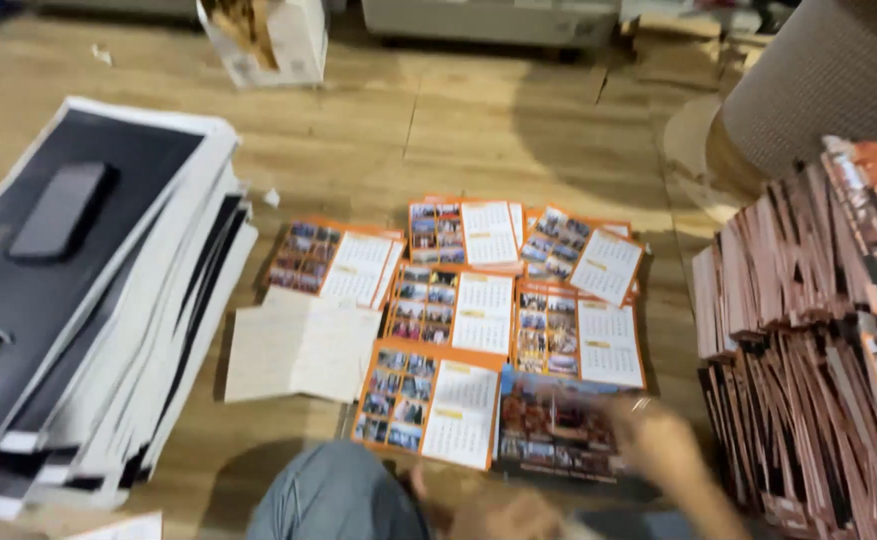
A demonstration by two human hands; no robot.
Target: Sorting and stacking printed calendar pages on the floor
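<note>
Right hand (648, 425), blurred, low over dark photo sheet (553, 420) on wooden floor (458, 130); grip impossible to tell, possibly touching sheet's right edge. Left hand (503, 515) at bottom edge, blurred, just beside grey-clad knee (338, 495); open or closed unclear. Orange calendar sheets (483, 310) spread flat in rows above the dark sheet, edges overlapping. Plain pale sheet (303, 345) left of them. Tall stack of prints (818, 330) at right, fanned. Black-and-white stack (88, 300) at left, phone (60, 210) lying on top. Cardboard roll (828, 80) at upper right.
</note>
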